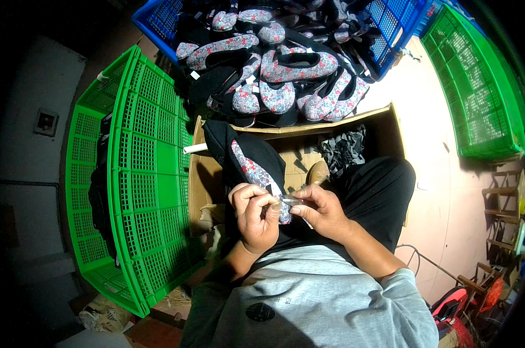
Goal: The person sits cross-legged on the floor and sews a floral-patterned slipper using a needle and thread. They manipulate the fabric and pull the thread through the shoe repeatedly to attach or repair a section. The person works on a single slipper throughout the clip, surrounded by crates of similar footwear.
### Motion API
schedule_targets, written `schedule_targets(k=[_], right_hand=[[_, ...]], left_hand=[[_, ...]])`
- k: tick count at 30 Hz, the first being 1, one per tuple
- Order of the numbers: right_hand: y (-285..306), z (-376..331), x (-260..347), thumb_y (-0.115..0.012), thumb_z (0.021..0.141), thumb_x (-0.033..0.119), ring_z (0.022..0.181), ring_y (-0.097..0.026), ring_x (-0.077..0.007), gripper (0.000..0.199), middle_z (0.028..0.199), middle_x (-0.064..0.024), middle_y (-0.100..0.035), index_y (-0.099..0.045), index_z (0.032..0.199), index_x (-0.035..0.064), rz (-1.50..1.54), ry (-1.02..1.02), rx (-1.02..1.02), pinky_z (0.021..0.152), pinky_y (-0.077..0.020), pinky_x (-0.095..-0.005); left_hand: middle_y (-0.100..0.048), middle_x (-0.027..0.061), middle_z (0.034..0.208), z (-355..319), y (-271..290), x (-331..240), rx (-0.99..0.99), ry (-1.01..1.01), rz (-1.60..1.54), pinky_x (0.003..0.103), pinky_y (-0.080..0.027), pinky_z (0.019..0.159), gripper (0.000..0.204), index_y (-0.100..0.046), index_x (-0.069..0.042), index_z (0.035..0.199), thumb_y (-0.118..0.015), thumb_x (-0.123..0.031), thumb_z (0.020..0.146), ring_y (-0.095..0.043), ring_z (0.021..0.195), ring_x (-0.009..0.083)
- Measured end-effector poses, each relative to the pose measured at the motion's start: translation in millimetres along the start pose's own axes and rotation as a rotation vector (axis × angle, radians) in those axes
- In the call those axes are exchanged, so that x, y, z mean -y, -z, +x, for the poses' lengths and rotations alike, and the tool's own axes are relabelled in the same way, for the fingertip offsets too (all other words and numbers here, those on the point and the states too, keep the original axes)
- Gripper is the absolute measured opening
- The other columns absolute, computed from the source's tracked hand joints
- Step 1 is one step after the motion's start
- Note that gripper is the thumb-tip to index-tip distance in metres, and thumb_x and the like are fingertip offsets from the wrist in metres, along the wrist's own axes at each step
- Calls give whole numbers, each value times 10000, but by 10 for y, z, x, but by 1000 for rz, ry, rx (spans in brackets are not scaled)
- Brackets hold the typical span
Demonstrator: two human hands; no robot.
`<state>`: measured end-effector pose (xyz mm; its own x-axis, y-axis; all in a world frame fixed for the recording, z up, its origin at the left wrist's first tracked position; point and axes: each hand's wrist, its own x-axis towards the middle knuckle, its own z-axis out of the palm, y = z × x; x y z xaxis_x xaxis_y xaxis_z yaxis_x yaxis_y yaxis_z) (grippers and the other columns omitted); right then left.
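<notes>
Over my lap, a floral fabric shoe (252, 170) in white, red and blue, with black fabric at one end, slants down toward my hands. My left hand (253, 213) is closed around its near end, fingers curled and thumb pressed against the fabric. Close beside it my right hand (325, 212) pinches a small dark metal tool (291, 200) that looks like thread snips. The tool's tip meets the shoe's near end by my left fingertips. Its blades are too small to make out, and my left fingers cover part of the shoe.
Ahead, a blue crate (392, 36) is heaped with similar floral shoes. A cardboard box (196, 174) sits below it, with dark scraps (345, 148) inside. Green crates stand at left (153, 133) and far right (468, 87). Wooden racks (499, 197) are at the right edge.
</notes>
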<state>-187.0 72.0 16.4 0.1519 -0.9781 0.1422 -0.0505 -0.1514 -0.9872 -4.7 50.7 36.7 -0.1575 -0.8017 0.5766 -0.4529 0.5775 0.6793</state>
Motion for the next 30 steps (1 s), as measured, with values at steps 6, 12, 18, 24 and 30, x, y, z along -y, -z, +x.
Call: schedule_targets(k=[6,12,18,24,30], right_hand=[[-2,-9,-35,-769,855,188,750,-677,-163,287,870,-122,-696,-637,1020,-5,-2,-10,-4,653,-529,-285],[-3,-6,-12,-753,870,185,792,-696,-179,280,911,-135,-710,-635,1023,-17,30,-12,5,686,-544,-287],[-15,-24,-55,-745,876,177,778,-690,-171,268,904,-128,-710,-638,1028,-16,51,-15,9,677,-540,-286],[-34,-30,-100,-747,874,184,754,-683,-171,274,887,-125,-706,-637,1030,-14,63,-2,-5,658,-532,-283],[11,-3,-35,-749,873,190,734,-677,-170,269,874,-122,-702,-639,1025,-2,-19,21,21,645,-524,-285]], left_hand=[[-474,99,1002,0,-3,3,20,-4,6,340,-405,864,137,-595,-23,891,-687,-125,886,-456,971,245],[-474,97,1003,-2,-6,7,12,-12,7,339,-408,861,136,-598,-22,888,-689,-123,888,-455,972,244],[-477,98,1001,1,-1,-1,15,-20,16,338,-412,853,130,-599,-22,893,-687,-118,890,-458,969,244],[-477,99,1000,-9,2,9,18,-16,16,335,-413,849,125,-598,-23,896,-687,-111,889,-460,966,244],[-483,99,995,-6,-1,2,7,-15,21,337,-413,848,125,-597,-25,898,-689,-109,886,-464,962,247]])
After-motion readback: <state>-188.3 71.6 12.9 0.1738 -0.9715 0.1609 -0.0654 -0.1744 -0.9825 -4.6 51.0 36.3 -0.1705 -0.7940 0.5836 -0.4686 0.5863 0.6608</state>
